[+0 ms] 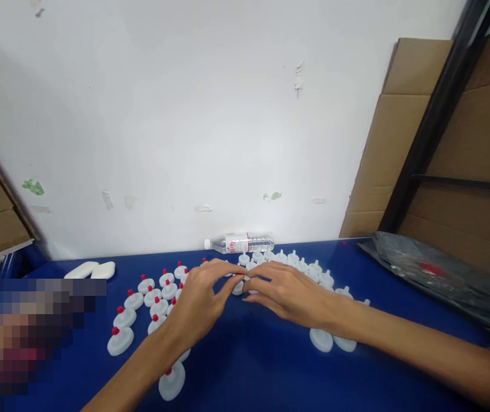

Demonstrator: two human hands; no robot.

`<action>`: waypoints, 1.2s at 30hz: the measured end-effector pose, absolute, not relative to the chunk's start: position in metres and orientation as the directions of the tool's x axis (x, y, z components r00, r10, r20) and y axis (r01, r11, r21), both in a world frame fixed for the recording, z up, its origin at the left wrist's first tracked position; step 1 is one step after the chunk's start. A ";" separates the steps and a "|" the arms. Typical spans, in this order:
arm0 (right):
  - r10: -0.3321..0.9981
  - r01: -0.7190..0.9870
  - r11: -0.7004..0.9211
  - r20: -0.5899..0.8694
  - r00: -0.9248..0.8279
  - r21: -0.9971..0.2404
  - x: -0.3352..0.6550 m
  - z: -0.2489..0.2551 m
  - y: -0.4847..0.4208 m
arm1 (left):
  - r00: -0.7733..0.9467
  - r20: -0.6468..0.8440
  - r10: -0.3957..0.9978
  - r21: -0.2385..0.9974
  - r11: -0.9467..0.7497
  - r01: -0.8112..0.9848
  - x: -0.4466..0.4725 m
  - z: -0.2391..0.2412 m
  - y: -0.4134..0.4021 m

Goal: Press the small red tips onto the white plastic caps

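Observation:
My left hand (pixel 199 300) and my right hand (pixel 287 294) meet fingertip to fingertip over the middle of a blue table (pixel 262 372). Between the fingertips sits a small white plastic cap (pixel 238 288), and both hands pinch at it. To the left lie several white caps with red tips (pixel 150 297) in rows. To the right and behind my right hand lie several plain white caps (pixel 309 269) without red tips. Two more plain caps (pixel 333 341) rest under my right wrist.
A clear water bottle (pixel 240 243) lies on its side against the white wall. Two white oblong pieces (pixel 90 270) lie at the back left. A black plastic bag (pixel 446 274) covers the right edge. Cardboard sheets (pixel 476 143) and a black frame stand at the right; a blurred patch sits at the left.

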State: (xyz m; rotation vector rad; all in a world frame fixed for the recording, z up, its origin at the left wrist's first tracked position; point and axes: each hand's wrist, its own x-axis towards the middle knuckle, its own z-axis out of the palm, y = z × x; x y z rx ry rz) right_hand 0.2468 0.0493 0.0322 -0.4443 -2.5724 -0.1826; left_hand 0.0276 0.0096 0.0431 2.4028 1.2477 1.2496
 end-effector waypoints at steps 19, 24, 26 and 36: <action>0.147 0.269 0.944 0.485 -0.862 0.191 0.247 0.040 0.046 | 0.468 0.497 0.731 0.316 -0.655 0.687 0.016 0.044 0.015; 0.162 0.277 0.938 0.438 -0.884 0.211 0.246 0.036 0.045 | 0.514 0.444 0.734 0.269 -0.656 0.705 0.017 0.038 0.014; 0.165 0.272 0.939 0.423 -0.891 0.208 0.246 0.034 0.045 | 0.510 0.434 0.742 0.274 -0.649 0.710 0.018 0.037 0.014; 0.332 0.398 0.914 0.419 -0.845 0.081 0.239 0.044 0.042 | 0.400 0.444 0.802 0.340 -0.564 0.753 0.007 0.057 0.018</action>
